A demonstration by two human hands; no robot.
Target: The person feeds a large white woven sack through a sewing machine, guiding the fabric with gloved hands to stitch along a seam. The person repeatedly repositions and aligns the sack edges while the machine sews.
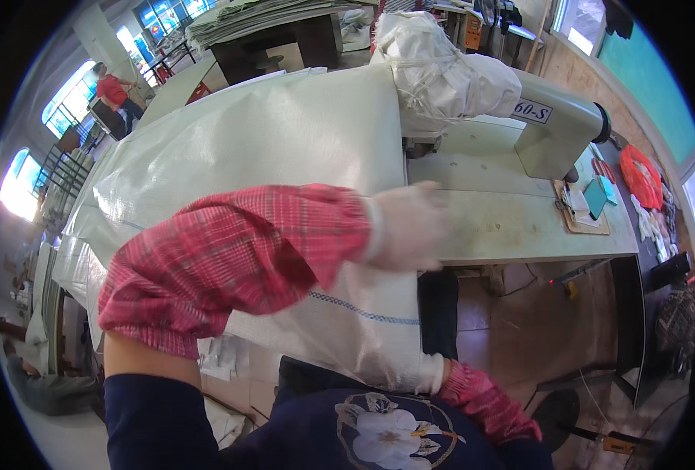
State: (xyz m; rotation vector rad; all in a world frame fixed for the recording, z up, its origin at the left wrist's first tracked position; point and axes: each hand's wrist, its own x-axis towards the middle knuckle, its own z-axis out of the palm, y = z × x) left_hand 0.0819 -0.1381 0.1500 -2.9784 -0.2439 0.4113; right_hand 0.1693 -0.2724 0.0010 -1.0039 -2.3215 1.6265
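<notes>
A large white woven plastic sheet covers the left of the worktable and drapes over its front edge toward my lap. A blue dashed stripe runs across its lower part. My left hand, in a pale glove below a red plaid sleeve, reaches across over the sheet's right edge. Motion smears its fingers. Low by my lap, my right hand, also in a pale glove, is at the sheet's lower right corner. Its fingers blend into the white material and cannot be made out.
An industrial sewing machine stands on the table, its head wrapped in white cloth. Right of it lie a clipboard and a red plastic bag. Stacked sheets lie behind. A person in red stands far left.
</notes>
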